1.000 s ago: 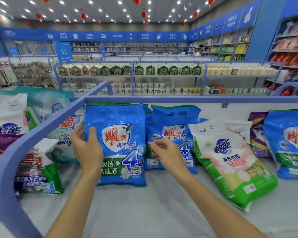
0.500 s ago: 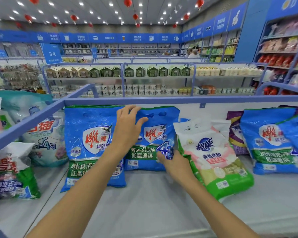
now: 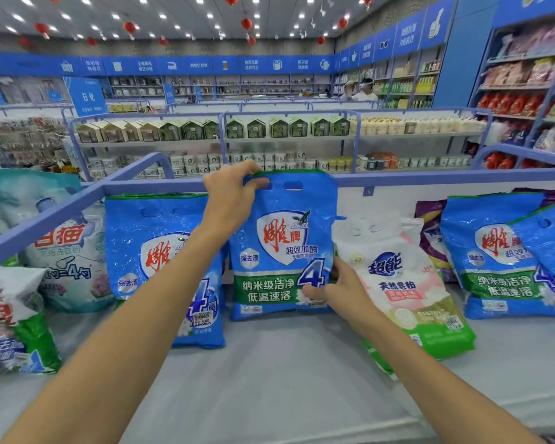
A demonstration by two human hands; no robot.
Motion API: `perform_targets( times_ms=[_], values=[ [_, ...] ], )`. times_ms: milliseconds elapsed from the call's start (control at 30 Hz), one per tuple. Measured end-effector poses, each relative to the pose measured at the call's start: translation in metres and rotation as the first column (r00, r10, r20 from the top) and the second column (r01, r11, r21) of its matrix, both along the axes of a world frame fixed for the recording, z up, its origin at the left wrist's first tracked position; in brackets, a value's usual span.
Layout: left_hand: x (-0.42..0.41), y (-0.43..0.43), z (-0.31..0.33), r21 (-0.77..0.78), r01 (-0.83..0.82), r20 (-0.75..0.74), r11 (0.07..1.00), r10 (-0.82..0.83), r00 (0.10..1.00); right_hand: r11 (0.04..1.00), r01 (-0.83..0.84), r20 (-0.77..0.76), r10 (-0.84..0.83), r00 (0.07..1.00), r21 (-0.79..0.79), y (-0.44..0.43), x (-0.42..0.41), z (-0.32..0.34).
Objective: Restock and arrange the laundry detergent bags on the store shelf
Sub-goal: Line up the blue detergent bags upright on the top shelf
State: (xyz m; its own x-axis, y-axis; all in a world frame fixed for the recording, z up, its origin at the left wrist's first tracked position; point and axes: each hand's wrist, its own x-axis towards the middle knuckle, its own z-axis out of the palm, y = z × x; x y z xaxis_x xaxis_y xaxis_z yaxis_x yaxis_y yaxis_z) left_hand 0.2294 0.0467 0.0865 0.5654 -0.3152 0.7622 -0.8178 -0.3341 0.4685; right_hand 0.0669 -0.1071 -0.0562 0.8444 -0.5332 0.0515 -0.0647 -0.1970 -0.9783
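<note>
On shelf (image 3: 285, 366), four blue bags (image 3: 161, 267); left hand (image 3: 231, 200) grips upright bag (image 3: 279, 248) top, right hand (image 3: 337, 293) pinches side.

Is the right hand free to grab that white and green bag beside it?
Probably not yet: the right hand pinches the middle blue bag. The white and green bag lies uncovered just beside it.

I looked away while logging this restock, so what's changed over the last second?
The left hand let go of the left blue bag and moved right to grip the top edge of the middle blue bag, lifting it upright. The right hand shifted to pinch its lower right corner. The white-and-green bag stayed put.
</note>
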Motion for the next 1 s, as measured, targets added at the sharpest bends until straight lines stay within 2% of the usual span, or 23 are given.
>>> perform_targets(
  times_ms=[33,100,167,233,300,333,400,500,567,700,833,900,1000],
  values=[
    [0.002,-0.002,0.003,0.026,0.011,-0.053,1.0,-0.01,0.999,1.0,-0.005,-0.007,0.004,1.0,-0.017,-0.003,-0.002,0.0],
    [0.001,-0.004,0.005,0.071,0.009,-0.087,0.997,-0.003,0.996,0.992,-0.048,-0.068,0.04,0.997,-0.12,-0.006,-0.004,0.002],
    [-0.004,-0.006,0.009,0.072,-0.018,-0.111,0.997,0.026,0.993,0.985,-0.077,-0.099,0.062,0.993,-0.155,-0.007,-0.002,0.004],
    [-0.001,-0.002,0.013,0.104,-0.003,-0.167,0.995,0.02,0.986,0.99,-0.112,-0.097,0.104,0.99,-0.087,-0.006,0.0,0.006],
    [0.008,0.007,0.018,0.138,0.067,-0.211,0.988,-0.037,0.977,0.983,-0.156,-0.032,0.16,0.987,0.097,-0.002,0.005,0.013],
    [0.011,0.01,0.02,0.151,0.09,-0.208,0.984,-0.058,0.977,0.969,-0.151,-0.001,0.154,0.988,0.197,0.0,0.009,0.017],
    [0.013,0.01,0.018,0.172,0.07,-0.136,0.983,-0.046,0.99,0.966,-0.065,0.001,0.067,0.998,0.251,0.003,0.017,0.023],
    [0.007,0.004,0.005,0.128,-0.011,-0.012,0.992,0.013,1.0,0.985,0.054,-0.022,-0.052,0.998,0.166,0.006,0.027,0.021],
    [0.008,0.004,-0.008,0.071,-0.009,0.026,0.997,0.007,1.0,0.99,0.089,-0.022,-0.087,0.996,0.113,0.009,0.028,0.017],
    [0.007,0.006,-0.023,0.006,-0.072,0.16,0.997,0.07,0.985,0.987,0.076,0.012,-0.078,0.997,0.142,0.011,0.025,0.016],
    [0.003,0.007,-0.03,-0.001,-0.107,0.223,0.994,0.104,0.969,0.987,0.033,0.005,-0.035,0.999,0.157,0.01,0.018,0.023],
    [-0.006,0.008,-0.034,-0.03,-0.089,0.244,0.996,0.093,0.965,0.997,0.036,-0.008,-0.036,0.999,0.068,0.01,0.002,0.028],
    [-0.033,0.007,-0.042,-0.06,0.004,0.205,0.998,0.008,0.979,0.985,0.055,-0.003,-0.056,0.998,-0.162,0.012,-0.036,0.032]
  ],
)
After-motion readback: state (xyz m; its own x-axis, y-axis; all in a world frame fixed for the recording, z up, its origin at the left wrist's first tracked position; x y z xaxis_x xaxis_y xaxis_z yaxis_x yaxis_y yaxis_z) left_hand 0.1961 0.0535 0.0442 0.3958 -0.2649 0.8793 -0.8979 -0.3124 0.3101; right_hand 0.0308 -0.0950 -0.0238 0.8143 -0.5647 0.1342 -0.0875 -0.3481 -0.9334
